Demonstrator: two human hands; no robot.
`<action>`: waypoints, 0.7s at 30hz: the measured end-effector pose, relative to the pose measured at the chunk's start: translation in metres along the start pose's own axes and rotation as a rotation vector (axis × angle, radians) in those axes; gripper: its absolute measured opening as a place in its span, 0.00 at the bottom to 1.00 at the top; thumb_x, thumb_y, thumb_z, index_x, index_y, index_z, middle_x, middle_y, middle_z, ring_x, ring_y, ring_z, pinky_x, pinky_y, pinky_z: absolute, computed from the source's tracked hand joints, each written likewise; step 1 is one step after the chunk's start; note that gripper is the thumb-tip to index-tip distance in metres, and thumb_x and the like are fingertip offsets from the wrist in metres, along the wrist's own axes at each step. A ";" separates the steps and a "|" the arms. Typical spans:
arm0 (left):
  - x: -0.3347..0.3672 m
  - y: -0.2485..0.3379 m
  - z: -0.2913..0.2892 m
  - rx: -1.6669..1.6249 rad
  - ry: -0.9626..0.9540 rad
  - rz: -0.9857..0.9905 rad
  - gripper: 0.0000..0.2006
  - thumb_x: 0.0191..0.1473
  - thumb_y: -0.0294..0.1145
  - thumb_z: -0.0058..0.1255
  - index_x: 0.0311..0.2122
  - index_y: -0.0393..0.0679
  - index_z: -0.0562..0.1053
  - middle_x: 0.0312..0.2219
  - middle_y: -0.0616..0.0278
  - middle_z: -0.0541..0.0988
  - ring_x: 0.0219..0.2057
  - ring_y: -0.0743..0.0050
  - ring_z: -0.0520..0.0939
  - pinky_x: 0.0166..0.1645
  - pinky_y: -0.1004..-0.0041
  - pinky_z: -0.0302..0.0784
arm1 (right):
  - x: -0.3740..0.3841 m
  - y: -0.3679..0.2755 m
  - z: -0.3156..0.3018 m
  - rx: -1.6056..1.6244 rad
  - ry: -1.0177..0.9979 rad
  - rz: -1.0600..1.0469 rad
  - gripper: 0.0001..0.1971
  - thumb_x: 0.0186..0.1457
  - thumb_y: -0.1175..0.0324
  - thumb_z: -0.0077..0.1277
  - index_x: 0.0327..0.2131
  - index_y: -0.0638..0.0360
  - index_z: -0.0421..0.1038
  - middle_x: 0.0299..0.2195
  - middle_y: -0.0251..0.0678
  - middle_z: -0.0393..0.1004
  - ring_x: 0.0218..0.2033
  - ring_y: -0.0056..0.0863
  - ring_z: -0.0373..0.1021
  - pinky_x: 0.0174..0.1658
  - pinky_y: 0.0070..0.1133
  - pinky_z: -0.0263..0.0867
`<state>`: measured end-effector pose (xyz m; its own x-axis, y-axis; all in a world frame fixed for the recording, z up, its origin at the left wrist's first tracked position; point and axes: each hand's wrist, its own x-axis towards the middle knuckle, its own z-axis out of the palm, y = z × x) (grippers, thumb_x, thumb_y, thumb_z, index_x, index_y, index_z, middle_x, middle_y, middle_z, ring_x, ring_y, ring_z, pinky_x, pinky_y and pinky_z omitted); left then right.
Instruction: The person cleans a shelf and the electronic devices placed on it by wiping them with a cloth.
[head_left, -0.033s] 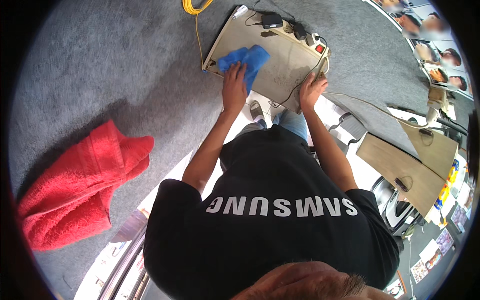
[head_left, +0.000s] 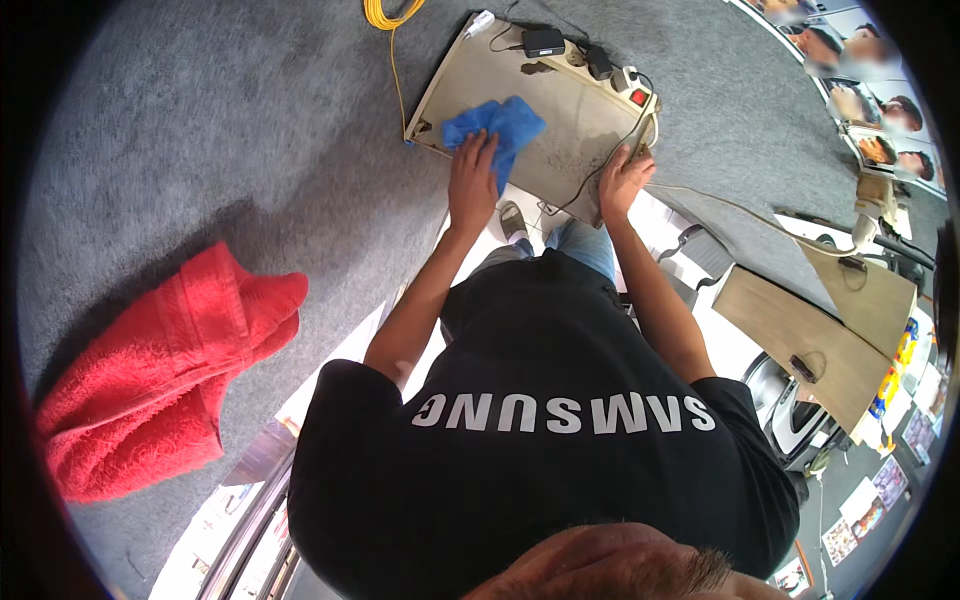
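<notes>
A blue cloth (head_left: 513, 122) lies bunched on a worn, stained beige panel (head_left: 565, 130), close to its left end. My left hand (head_left: 473, 182) presses on the near part of this cloth, fingers stretched forward over it; their tips sink into the folds. At the panel's right near corner, my right hand (head_left: 625, 182) grips the edge, close to a dark cable. Along the far right side of the panel runs a white power strip (head_left: 576, 60) with a red switch. Black adapters (head_left: 545, 42) are plugged in there, and a white plug (head_left: 482, 22) rests at the far left corner.
A red towel (head_left: 160, 375) is draped over the grey carpet-like surface (head_left: 250, 120) on the left. A yellow cable coil (head_left: 392, 12) sits beyond the panel. Wooden boards (head_left: 800, 340), a dark chair (head_left: 697, 255) and a pale cable (head_left: 745, 205) are on the right.
My left hand and the blue cloth have shifted slightly right and nearer to me over the panel. My right hand has stayed in place.
</notes>
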<state>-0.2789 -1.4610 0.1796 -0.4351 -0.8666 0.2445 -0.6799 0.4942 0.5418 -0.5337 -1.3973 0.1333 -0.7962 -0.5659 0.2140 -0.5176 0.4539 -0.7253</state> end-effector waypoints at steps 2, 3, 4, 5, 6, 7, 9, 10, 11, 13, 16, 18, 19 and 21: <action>-0.010 0.016 0.009 -0.037 -0.104 0.095 0.33 0.50 0.22 0.52 0.64 0.47 0.63 0.63 0.53 0.64 0.65 0.47 0.61 0.70 0.49 0.53 | 0.001 -0.002 0.000 -0.009 0.018 -0.015 0.26 0.66 0.57 0.44 0.53 0.75 0.57 0.47 0.65 0.62 0.50 0.60 0.59 0.55 0.44 0.55; -0.004 0.023 0.011 -0.037 -0.122 0.130 0.33 0.50 0.23 0.53 0.63 0.48 0.64 0.62 0.54 0.65 0.66 0.48 0.61 0.70 0.48 0.52 | 0.002 -0.002 0.001 -0.019 0.038 -0.031 0.26 0.66 0.57 0.44 0.53 0.75 0.57 0.47 0.65 0.63 0.49 0.59 0.60 0.55 0.44 0.55; 0.003 0.025 0.011 -0.039 -0.117 0.128 0.33 0.50 0.23 0.53 0.63 0.48 0.64 0.62 0.54 0.65 0.66 0.48 0.61 0.70 0.48 0.52 | 0.002 -0.001 0.001 -0.019 0.037 -0.036 0.26 0.66 0.57 0.44 0.53 0.75 0.57 0.47 0.65 0.63 0.49 0.59 0.60 0.55 0.44 0.55; 0.011 0.026 0.011 -0.038 -0.109 0.152 0.32 0.50 0.24 0.53 0.62 0.49 0.64 0.61 0.54 0.66 0.65 0.48 0.61 0.70 0.47 0.52 | 0.001 -0.001 0.002 -0.017 0.040 -0.025 0.26 0.66 0.57 0.44 0.54 0.75 0.58 0.47 0.64 0.63 0.49 0.59 0.60 0.55 0.44 0.55; 0.019 0.026 0.014 -0.038 -0.100 0.174 0.31 0.50 0.24 0.53 0.62 0.49 0.65 0.59 0.54 0.66 0.65 0.48 0.62 0.69 0.47 0.53 | 0.001 0.000 0.002 -0.015 0.041 -0.014 0.26 0.66 0.57 0.44 0.54 0.75 0.58 0.46 0.64 0.63 0.49 0.59 0.60 0.55 0.44 0.55; 0.029 0.022 0.017 -0.046 -0.047 0.203 0.29 0.49 0.24 0.54 0.59 0.49 0.67 0.55 0.54 0.70 0.61 0.48 0.66 0.69 0.47 0.54 | 0.001 -0.002 0.002 -0.014 0.037 -0.022 0.26 0.66 0.57 0.44 0.54 0.75 0.58 0.46 0.64 0.63 0.49 0.59 0.60 0.55 0.44 0.55; 0.051 0.014 0.020 -0.025 -0.042 0.191 0.28 0.49 0.24 0.55 0.58 0.48 0.68 0.52 0.54 0.71 0.59 0.49 0.67 0.68 0.47 0.55 | 0.001 -0.004 0.000 -0.008 0.039 -0.037 0.27 0.66 0.56 0.44 0.54 0.75 0.58 0.46 0.64 0.63 0.50 0.58 0.59 0.55 0.43 0.55; 0.062 0.009 0.022 -0.002 -0.048 0.186 0.27 0.49 0.25 0.55 0.57 0.48 0.69 0.50 0.55 0.72 0.57 0.49 0.69 0.68 0.47 0.55 | 0.000 -0.005 0.000 -0.007 0.034 -0.038 0.27 0.66 0.56 0.44 0.54 0.75 0.58 0.46 0.64 0.63 0.50 0.58 0.59 0.55 0.43 0.55; 0.072 0.003 0.021 0.047 0.024 0.152 0.26 0.49 0.24 0.55 0.56 0.48 0.70 0.47 0.56 0.73 0.53 0.51 0.71 0.66 0.47 0.58 | -0.001 -0.007 0.000 -0.009 0.012 -0.018 0.28 0.66 0.54 0.43 0.54 0.75 0.57 0.47 0.64 0.62 0.50 0.59 0.60 0.56 0.44 0.55; 0.087 -0.008 0.013 0.076 0.093 0.107 0.25 0.49 0.24 0.55 0.56 0.48 0.71 0.47 0.56 0.73 0.53 0.51 0.71 0.65 0.47 0.60 | 0.001 -0.002 0.000 -0.019 0.000 0.004 0.30 0.65 0.53 0.42 0.55 0.75 0.57 0.48 0.64 0.61 0.51 0.60 0.60 0.57 0.45 0.56; 0.089 -0.027 0.002 0.112 0.168 0.047 0.24 0.50 0.23 0.54 0.55 0.48 0.71 0.47 0.56 0.73 0.52 0.51 0.71 0.61 0.51 0.63 | 0.002 0.002 0.003 -0.037 -0.017 -0.001 0.29 0.65 0.53 0.42 0.55 0.75 0.57 0.48 0.64 0.61 0.51 0.60 0.60 0.57 0.45 0.56; 0.074 -0.032 -0.001 0.037 0.085 0.073 0.25 0.48 0.22 0.55 0.55 0.48 0.71 0.49 0.56 0.73 0.52 0.50 0.71 0.61 0.54 0.64 | 0.001 0.000 0.003 -0.020 -0.022 0.005 0.29 0.65 0.54 0.43 0.55 0.75 0.57 0.48 0.64 0.61 0.51 0.60 0.60 0.57 0.44 0.56; 0.064 -0.030 -0.003 0.044 0.080 0.073 0.25 0.48 0.22 0.55 0.55 0.48 0.71 0.49 0.56 0.73 0.52 0.50 0.71 0.61 0.54 0.64 | 0.001 0.001 0.003 -0.016 -0.026 0.011 0.29 0.65 0.54 0.43 0.55 0.75 0.57 0.48 0.64 0.61 0.51 0.60 0.60 0.57 0.44 0.56; 0.042 -0.020 -0.005 0.038 0.032 0.074 0.28 0.47 0.21 0.56 0.56 0.47 0.70 0.50 0.56 0.72 0.52 0.49 0.70 0.60 0.55 0.65 | 0.002 0.001 0.002 -0.004 0.009 -0.014 0.29 0.65 0.54 0.43 0.56 0.75 0.57 0.49 0.64 0.61 0.51 0.60 0.61 0.57 0.44 0.56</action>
<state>-0.2805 -1.5071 0.1832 -0.4660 -0.8293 0.3085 -0.6690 0.5584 0.4905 -0.5350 -1.3991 0.1318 -0.7916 -0.5661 0.2299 -0.5299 0.4489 -0.7195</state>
